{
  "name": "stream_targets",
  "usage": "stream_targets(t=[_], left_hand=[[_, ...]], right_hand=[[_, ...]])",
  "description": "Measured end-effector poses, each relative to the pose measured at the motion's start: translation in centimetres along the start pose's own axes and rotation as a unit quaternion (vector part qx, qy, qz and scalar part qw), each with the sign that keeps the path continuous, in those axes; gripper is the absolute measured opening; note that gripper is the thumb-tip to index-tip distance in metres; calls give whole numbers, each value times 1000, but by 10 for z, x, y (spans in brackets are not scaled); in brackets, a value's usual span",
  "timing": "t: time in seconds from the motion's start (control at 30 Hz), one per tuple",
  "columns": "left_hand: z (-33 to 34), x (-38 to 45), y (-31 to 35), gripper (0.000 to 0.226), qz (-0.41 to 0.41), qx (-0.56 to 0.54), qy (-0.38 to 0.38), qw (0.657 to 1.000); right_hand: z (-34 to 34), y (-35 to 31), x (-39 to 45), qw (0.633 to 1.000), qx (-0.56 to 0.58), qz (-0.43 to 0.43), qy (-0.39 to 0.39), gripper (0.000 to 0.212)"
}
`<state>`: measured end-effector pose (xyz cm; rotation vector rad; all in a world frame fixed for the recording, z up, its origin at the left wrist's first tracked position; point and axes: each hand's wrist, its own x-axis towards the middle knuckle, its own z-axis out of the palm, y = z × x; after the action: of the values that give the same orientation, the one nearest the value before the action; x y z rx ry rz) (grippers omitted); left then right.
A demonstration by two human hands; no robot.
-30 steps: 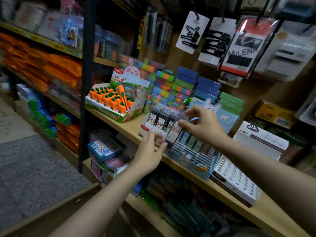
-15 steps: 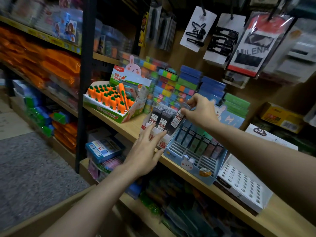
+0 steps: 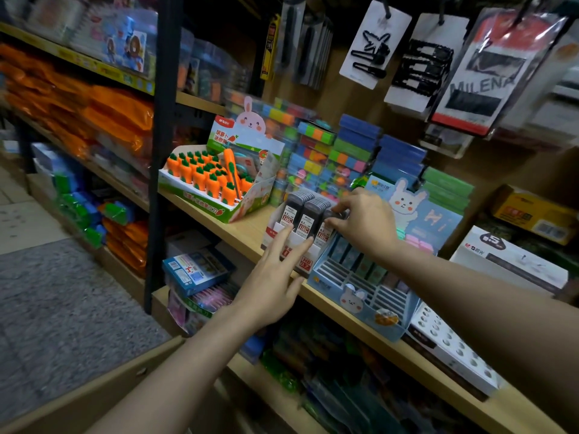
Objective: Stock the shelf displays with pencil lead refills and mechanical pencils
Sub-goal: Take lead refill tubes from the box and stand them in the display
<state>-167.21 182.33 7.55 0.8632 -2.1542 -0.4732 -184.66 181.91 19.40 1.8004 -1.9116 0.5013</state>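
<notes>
The landmark here is the white lead box (image 3: 294,242), which sits on the wooden shelf (image 3: 250,233). Far left of the box, orange bags (image 3: 103,120) are piled on other shelves. A black post (image 3: 159,151) stands between those bags and the box. Just left of the box is the carrot box (image 3: 213,183), full of little orange carrots, with a pink bunny card on top.

The left hand (image 3: 272,283) reaches up to the front of the lead box. Its fingers are straight and spread, and the tips press on the box front. It grips nothing.

Inside the box stand rows of dark lead refills (image 3: 302,211) with white and red labels. The right hand (image 3: 363,220) is over the right end of the box. Its fingers pinch the top of the lead refill in the right row.

Behind the box are stacks of bright colored blocks (image 3: 316,158). Just right of the box, touching it, is a blue bunny tray (image 3: 360,296) with slots. Right of that lies a white tray (image 3: 451,346) with round holes. High above the box hang cards of black hair clips (image 3: 372,45).
</notes>
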Motion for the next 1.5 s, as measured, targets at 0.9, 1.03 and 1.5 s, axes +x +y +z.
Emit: stream_targets(t=[0.9,1.03,1.5], left_hand=[[57,-306,-67,25,-679,-105,248,683],[82,-341,-70,49,-721,-25,112,683],[98,-372,-128,70,-710,101,-50,696]], right_hand=[[140,-159,-282,823,313,-140,-453,39],[185,-173,-313,796,273,-166,-515,49],[270,-170,-403,722,73,-452,-519,79]])
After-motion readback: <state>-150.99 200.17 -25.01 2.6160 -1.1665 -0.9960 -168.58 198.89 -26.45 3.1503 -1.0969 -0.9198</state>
